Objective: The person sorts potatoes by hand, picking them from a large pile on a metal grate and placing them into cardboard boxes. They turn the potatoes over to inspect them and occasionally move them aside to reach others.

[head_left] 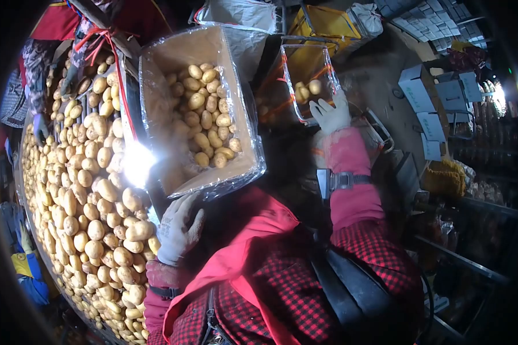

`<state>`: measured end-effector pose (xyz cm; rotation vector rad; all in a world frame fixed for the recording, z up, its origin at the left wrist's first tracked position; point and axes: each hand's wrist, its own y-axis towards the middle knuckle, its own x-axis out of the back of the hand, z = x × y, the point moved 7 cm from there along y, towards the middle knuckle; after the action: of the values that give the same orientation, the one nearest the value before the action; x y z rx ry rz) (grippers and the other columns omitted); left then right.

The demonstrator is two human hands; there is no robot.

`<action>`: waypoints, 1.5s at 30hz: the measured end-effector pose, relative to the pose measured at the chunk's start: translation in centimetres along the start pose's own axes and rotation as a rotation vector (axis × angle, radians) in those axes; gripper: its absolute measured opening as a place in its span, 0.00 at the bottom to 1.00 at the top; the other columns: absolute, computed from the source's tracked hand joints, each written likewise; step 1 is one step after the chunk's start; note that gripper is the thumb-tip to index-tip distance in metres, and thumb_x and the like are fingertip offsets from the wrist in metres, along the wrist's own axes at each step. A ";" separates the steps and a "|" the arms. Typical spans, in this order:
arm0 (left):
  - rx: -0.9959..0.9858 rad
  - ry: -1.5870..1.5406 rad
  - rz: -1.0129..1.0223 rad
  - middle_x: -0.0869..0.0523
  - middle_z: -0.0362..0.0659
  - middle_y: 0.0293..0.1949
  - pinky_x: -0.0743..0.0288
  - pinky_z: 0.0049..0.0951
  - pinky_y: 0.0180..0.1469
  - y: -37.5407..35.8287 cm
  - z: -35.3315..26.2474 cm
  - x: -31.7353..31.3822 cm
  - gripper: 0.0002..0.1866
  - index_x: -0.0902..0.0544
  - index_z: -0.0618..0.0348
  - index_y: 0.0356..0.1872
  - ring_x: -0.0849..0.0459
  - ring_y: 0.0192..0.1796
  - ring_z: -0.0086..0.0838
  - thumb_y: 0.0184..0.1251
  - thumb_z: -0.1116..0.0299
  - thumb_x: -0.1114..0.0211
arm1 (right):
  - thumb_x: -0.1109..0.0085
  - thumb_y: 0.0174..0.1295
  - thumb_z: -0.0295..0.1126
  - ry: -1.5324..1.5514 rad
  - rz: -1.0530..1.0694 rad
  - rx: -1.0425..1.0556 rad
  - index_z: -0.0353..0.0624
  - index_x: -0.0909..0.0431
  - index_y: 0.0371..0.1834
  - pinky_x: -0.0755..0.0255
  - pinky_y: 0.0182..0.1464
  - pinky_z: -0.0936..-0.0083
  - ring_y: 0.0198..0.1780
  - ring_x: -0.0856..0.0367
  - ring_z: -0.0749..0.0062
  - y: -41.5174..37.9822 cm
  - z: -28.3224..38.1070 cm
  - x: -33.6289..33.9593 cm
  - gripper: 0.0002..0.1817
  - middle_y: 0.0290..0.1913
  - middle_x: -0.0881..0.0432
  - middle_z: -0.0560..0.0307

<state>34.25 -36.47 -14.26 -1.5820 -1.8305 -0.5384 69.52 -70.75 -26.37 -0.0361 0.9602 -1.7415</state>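
My left hand (178,229), in a pale work glove, lies between the sorting table's edge and the near corner of a cardboard box (236,167). Its thumb stands apart from the fingers, and no object shows in it. The box has a clear plastic liner and holds many potatoes (207,109). My right hand (331,113), gloved too, reaches forward at the near right corner of a metal-framed container (284,69). Its fingers are spread and hold nothing. Just past the fingertips, a few loose potatoes (309,88) show inside that frame.
Loose potatoes (92,213) cover the table on my left. Across it, a co-worker's gloved hand (41,127) is among them. A bright lamp (138,164) glares beside the box. Beyond stand a white-lined container (242,14) and a yellow bin (328,22); cartons (420,95) stand right.
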 end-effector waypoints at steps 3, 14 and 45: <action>-0.039 -0.022 -0.024 0.11 0.52 0.58 0.21 0.43 0.65 -0.1 0.0 0.2 0.23 0.16 0.58 0.65 0.13 0.60 0.48 0.69 0.67 0.29 | 0.41 0.75 0.60 -0.045 0.200 -0.045 0.51 0.44 0.85 0.27 0.70 0.46 0.70 0.25 0.39 -2.5 -0.9 -1.2 0.43 0.77 0.32 0.38; -0.106 0.031 -0.465 0.11 0.50 0.56 0.19 0.45 0.60 -8.0 -0.4 10.9 0.23 0.15 0.58 0.63 0.13 0.57 0.48 0.67 0.73 0.26 | 0.58 0.84 0.54 -0.153 0.782 -0.431 0.49 0.35 0.83 0.18 0.63 0.50 0.71 0.21 0.50 -11.3 -10.9 -15.5 0.32 0.77 0.26 0.48; 0.998 0.528 -0.702 0.18 0.52 0.69 0.29 0.42 0.76 -18.5 25.1 39.1 0.30 0.20 0.45 0.72 0.22 0.72 0.48 0.69 0.52 0.32 | 0.61 0.87 0.51 -0.331 1.225 -0.985 0.42 0.39 0.84 0.18 0.65 0.53 0.65 0.15 0.45 -29.1 -29.6 -22.9 0.32 0.70 0.20 0.38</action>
<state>8.68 4.81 -2.51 -0.1056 -1.7373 -0.2101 42.16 -32.78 -18.91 -0.2917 1.1277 -0.0632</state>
